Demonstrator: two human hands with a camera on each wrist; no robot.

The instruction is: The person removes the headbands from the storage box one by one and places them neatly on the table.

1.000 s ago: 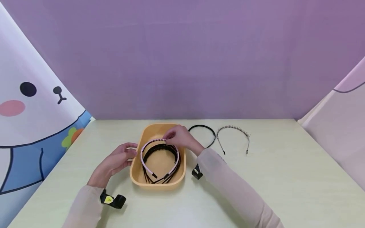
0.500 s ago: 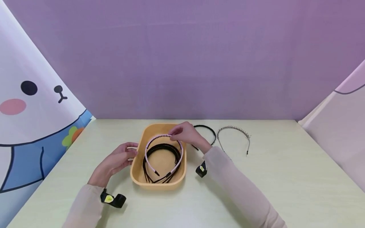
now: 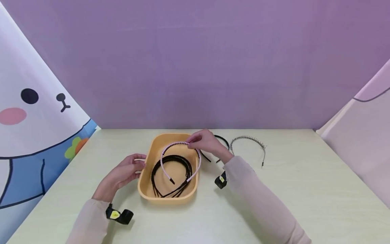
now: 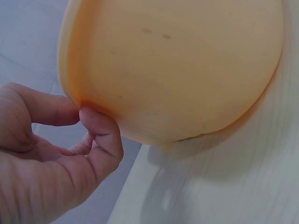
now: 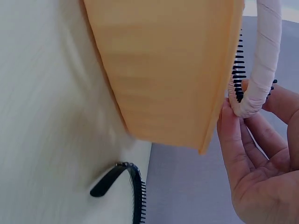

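Observation:
My right hand pinches a pale pink headband with black teeth near the top of its arch. In the head view it hangs over an orange plastic basket, its open ends pointing toward me. Several black toothed headbands lie stacked inside. The right wrist view shows the wrapped pink band between thumb and fingers, beside the rim. With curled thumb and fingertip, my left hand holds the basket's left edge; the left wrist view shows these fingertips at the basket wall.
Right of the basket, a black headband lies on the pale table, partly hidden by my right hand. Farther right lies a thin wavy metal-looking headband. A purple backdrop stands behind the table.
My right hand has lifted the pink headband and moved it right, away from the black headbands in the basket. My left hand has stayed at the basket's edge.

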